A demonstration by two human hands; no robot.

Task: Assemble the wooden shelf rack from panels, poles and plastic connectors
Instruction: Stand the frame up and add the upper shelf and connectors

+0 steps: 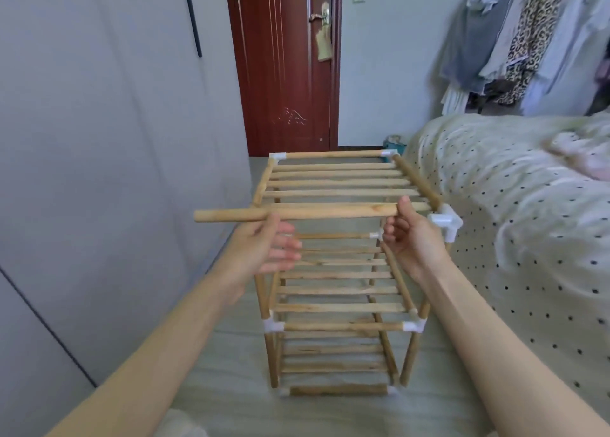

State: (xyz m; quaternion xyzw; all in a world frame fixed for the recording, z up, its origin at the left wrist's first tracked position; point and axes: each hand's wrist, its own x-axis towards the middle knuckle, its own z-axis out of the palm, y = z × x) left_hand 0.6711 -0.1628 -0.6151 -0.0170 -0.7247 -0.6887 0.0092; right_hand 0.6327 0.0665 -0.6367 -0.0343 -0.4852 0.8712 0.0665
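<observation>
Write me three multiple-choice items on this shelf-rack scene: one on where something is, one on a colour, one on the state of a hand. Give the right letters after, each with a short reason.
1. Where is the loose pole?
A. Lying on the floor
B. Held level across the near edge of the rack's top tier
C. On the bed

2. What colour are the plastic connectors?
A. White
B. Black
C. Red

3. What is the right hand doing?
A. Hanging idle at the side
B. Pressing flat on the bed
C. Holding the pole's right end with thumb and fingers

Answers:
1 B: the pole runs sideways in front of the rack, carried by both hands, the left hand under its middle.
2 A: each corner joint that shows is white.
3 C: the thumb sits at the pole's end, just beside the near right corner connector.
</observation>
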